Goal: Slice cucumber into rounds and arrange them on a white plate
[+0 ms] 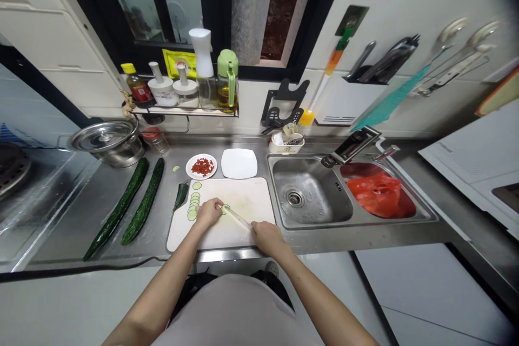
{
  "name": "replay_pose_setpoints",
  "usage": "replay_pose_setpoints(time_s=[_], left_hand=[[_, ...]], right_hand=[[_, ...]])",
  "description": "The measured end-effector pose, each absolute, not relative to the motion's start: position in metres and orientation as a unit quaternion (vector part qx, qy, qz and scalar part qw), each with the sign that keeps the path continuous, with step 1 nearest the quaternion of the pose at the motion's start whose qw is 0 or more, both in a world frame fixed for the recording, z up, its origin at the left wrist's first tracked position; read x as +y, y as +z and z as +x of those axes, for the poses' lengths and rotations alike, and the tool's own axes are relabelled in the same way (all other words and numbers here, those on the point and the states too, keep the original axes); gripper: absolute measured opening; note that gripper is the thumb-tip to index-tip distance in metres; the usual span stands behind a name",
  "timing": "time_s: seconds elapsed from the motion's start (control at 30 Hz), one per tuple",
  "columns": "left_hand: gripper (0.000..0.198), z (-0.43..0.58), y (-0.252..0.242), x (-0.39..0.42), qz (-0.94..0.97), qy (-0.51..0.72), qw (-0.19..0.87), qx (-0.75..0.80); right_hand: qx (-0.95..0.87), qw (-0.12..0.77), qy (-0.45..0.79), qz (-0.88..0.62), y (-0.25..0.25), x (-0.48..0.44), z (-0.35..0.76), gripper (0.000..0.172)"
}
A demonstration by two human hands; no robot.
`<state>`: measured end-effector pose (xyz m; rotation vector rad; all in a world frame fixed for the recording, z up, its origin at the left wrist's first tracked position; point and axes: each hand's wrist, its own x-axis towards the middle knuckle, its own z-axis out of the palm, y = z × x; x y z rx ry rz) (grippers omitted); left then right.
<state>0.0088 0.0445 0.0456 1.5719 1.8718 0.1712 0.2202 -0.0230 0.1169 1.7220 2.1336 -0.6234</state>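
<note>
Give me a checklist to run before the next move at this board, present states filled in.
1. Knife gripped: ok, its handle is in the right hand.
2. Left hand away from the blade: not ok, fingertips look very close.
3. Food under those fingertips held firmly: cannot tell, partly hidden.
4. Slices away from the blade: ok, lined along the board's left side.

Knife (pixel 240 218) in right hand (pixel 267 237) — slices (pixel 194 200)

No legible lettering, even on the red bottle label (pixel 141 93).
</note>
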Motion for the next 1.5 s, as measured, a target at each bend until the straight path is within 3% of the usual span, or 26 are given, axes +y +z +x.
replay_pose_setpoints(time_s=[0.8, 1.5], left_hand=[[0.014, 0.02, 0.055, 0.049, 0.574, 0.064, 0.331, 0.746], [0.009, -0.013, 0.046, 0.0, 0.529, 0.21, 0.344, 0.747]], right_hand=[[0.708, 0.123, -0.262, 0.644, 0.109, -0.026, 0.24, 0.029], [0.715, 0.134, -0.26, 0.635, 0.105, -0.013, 0.235, 0.031]])
